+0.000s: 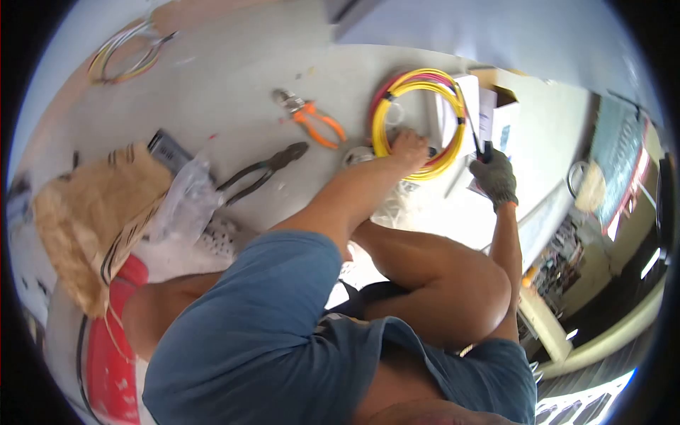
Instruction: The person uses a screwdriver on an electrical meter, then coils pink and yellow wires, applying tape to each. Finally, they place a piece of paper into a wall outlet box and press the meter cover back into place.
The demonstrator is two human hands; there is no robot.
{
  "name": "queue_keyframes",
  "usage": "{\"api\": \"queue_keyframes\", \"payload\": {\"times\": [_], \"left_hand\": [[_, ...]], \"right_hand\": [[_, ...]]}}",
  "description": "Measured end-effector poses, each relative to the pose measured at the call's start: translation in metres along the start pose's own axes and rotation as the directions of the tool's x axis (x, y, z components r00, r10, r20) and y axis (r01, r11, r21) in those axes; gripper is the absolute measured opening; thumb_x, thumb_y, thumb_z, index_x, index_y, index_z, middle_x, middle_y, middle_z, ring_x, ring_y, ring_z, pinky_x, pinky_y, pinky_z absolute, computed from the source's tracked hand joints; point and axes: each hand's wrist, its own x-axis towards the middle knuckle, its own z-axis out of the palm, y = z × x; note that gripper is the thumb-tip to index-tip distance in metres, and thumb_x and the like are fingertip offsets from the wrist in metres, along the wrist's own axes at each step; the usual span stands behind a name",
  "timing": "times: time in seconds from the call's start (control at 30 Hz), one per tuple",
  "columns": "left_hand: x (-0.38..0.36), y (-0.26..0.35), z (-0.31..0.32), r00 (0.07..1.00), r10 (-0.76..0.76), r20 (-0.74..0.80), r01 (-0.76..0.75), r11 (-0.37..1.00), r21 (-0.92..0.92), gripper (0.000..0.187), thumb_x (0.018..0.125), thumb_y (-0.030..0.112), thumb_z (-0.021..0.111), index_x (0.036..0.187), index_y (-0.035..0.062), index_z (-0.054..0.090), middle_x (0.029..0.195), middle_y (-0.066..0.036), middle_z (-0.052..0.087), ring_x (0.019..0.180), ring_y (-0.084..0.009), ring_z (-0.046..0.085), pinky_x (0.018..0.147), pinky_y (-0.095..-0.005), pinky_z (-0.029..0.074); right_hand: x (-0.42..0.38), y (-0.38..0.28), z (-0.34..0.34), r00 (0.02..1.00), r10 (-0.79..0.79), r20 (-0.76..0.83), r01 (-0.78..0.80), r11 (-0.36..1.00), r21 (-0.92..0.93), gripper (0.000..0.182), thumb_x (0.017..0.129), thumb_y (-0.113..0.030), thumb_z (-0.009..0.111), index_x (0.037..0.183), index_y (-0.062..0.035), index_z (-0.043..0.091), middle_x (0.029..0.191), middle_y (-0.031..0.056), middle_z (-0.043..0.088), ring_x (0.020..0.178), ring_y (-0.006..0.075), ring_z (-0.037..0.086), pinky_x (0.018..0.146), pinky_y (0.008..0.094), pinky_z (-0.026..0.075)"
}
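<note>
A coil of yellow and red wire (453,81) lies on the pale floor, bound with dark tape in places. My left hand (409,150), bare, is at the coil's lower edge with its fingers curled over the wire. My right hand (496,176) wears a dark grey work glove and is closed around the black handle of a screwdriver-like tool (473,120). The tool's long thin shaft points up beside the coil's right side; its tip is hard to make out. Left of the coil lie orange-handled cutters (312,122) and dark-handled pliers (265,170).
An open box (504,103) and white papers stand right of the coil. To the left are a brown paper sack (99,205), a clear plastic bag (185,202) and a red object (113,354). Another wire bundle (131,53) lies top left. A grey-blue panel (482,28) edges the top.
</note>
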Motion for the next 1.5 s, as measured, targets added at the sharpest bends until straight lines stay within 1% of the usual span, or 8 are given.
{"api": "queue_keyframes", "payload": {"times": [0.43, 0.53, 0.7, 0.97, 1.03, 1.17, 1.3, 1.5], "left_hand": [[-0.019, 0.044, -0.07, 0.529, 0.079, -0.845, -0.599, 0.739, -0.307, 0.021, 0.079, 0.001, 0.057, 0.099, 0.0042, 0.058, 0.097, -0.015, 0.059, 0.096, -0.035, 0.055, 0.087, -0.0425, 0.044], [-0.086, 0.029, -0.091, 0.493, -0.458, -0.74, -0.244, 0.744, -0.623, 0.028, 0.073, -0.005, 0.064, 0.098, 0.0032, 0.054, 0.097, -0.015, 0.06, 0.09, -0.0343, 0.06, 0.08, -0.039, 0.048], [-0.203, -0.054, -0.094, 0.373, -0.917, 0.138, 0.188, -0.071, -0.98, 0.046, 0.076, 0.011, 0.07, 0.112, -0.0021, 0.045, 0.087, -0.014, 0.063, 0.059, -0.0196, 0.062, 0.051, -0.0329, 0.054], [-0.295, -0.164, -0.088, 0.466, -0.814, 0.347, 0.772, 0.183, -0.608, 0.064, 0.077, 0.029, 0.077, 0.122, -0.003, 0.045, 0.103, -0.021, 0.062, 0.069, -0.0258, 0.065, 0.058, -0.0395, 0.057], [-0.276, -0.116, -0.099, 0.04, -0.989, -0.144, 0.879, 0.103, -0.466, 0.077, 0.078, 0.035, 0.074, 0.134, -0.0036, 0.038, 0.129, -0.028, 0.047, 0.1, -0.0353, 0.06, 0.084, -0.0478, 0.053], [-0.264, -0.064, -0.105, 0.354, -0.879, -0.319, 0.871, 0.434, -0.231, 0.081, 0.079, 0.033, 0.073, 0.14, -0.0028, 0.033, 0.137, -0.03, 0.035, 0.123, -0.0416, 0.043, 0.102, -0.0487, 0.039], [-0.224, -0.006, -0.104, 0.825, -0.537, -0.178, 0.551, 0.834, 0.036, 0.073, 0.078, 0.025, 0.072, 0.136, -0.0027, 0.039, 0.129, -0.028, 0.045, 0.12, -0.0418, 0.044, 0.104, -0.0482, 0.037], [-0.106, 0.074, -0.112, 0.938, -0.347, -0.014, 0.345, 0.936, -0.072, 0.057, 0.081, 0.019, 0.066, 0.13, -0.0003, 0.046, 0.122, -0.022, 0.053, 0.118, -0.0385, 0.047, 0.101, -0.046, 0.039]], "right_hand": [[-0.074, -0.01, 0.039, 0.882, -0.059, -0.468, 0.396, 0.632, 0.666, 0.014, 0.079, -0.011, 0.068, 0.084, -0.0066, 0.056, 0.08, 0.004, 0.057, 0.083, 0.0175, 0.057, 0.073, 0.0343, 0.048], [-0.099, -0.032, 0.056, 0.997, -0.015, -0.076, 0.076, 0.381, 0.921, 0.013, 0.086, -0.016, 0.063, 0.094, -0.0061, 0.058, 0.079, 0.0003, 0.057, 0.079, 0.012, 0.056, 0.069, 0.0294, 0.047], [-0.121, -0.109, 0.137, 0.863, -0.251, 0.439, -0.316, 0.409, 0.856, 0.034, 0.078, -0.032, 0.064, 0.099, -0.006, 0.067, 0.081, 0.0093, 0.068, 0.074, 0.0186, 0.064, 0.069, 0.035, 0.049], [-0.148, -0.188, 0.139, 0.888, -0.245, 0.389, -0.044, 0.797, 0.602, 0.057, 0.075, -0.047, 0.07, 0.118, -0.011, 0.062, 0.112, 0.0197, 0.063, 0.113, 0.0354, 0.059, 0.093, 0.0452, 0.048], [-0.147, -0.166, 0.116, 0.874, -0.349, 0.337, 0.028, 0.729, 0.684, 0.061, 0.074, -0.049, 0.071, 0.122, -0.0123, 0.06, 0.123, 0.0189, 0.058, 0.114, 0.0401, 0.057, 0.097, 0.0431, 0.047], [-0.153, -0.069, 0.14, 0.942, 0.234, -0.242, -0.047, 0.805, 0.592, 0.081, 0.071, -0.052, 0.072, 0.139, -0.0178, 0.045, 0.145, 0.0166, 0.038, 0.132, 0.0411, 0.039, 0.111, 0.0486, 0.03], [-0.175, 0.031, 0.162, 0.864, 0.491, 0.113, -0.504, 0.84, 0.2, 0.077, 0.076, -0.038, 0.067, 0.145, -0.0197, 0.041, 0.149, 0.0217, 0.035, 0.137, 0.0365, 0.038, 0.11, 0.0536, 0.028], [-0.159, 0.057, 0.212, 0.668, -0.284, 0.688, -0.216, 0.81, 0.545, 0.036, 0.077, -0.029, 0.063, 0.106, -0.0115, 0.074, 0.113, 0.0161, 0.069, 0.105, 0.0294, 0.067, 0.09, 0.0418, 0.052]]}}
